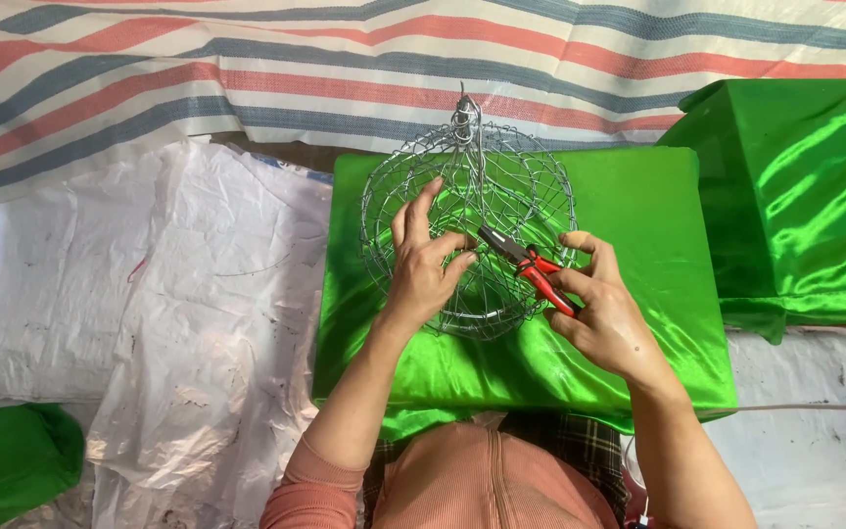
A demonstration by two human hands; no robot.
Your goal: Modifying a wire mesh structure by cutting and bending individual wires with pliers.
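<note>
A: What is sitting on the green satin cushion (638,211) right now?

B: A rounded wire-mesh frame (470,220) is resting on the cushion's middle, its twisted top knot pointing toward the far edge, where the striped tarp (247,69) is spreading out beyond it.

A: And the hands?

B: The left hand (425,264) is pressing on the near-left part of the frame. Its fingers are loosely curled, half open, and the thumb and forefinger are pinching at the mesh wires. The right hand (604,313) is hovering over the cushion just right of the frame, closed around the red handles of a pair of pliers (531,266). The pliers' dark nose is reaching into the mesh close to the left fingertips; whether the nose is biting a wire I cannot tell.

A: What is lying around the cushion?

B: A crumpled white plastic sheet (168,313) is covering the ground to the cushion's left. A second piece of shiny green satin (795,196) is lying to the cushion's right, touching its far corner. More green cloth (12,456) is bunching well off to the near left.
</note>
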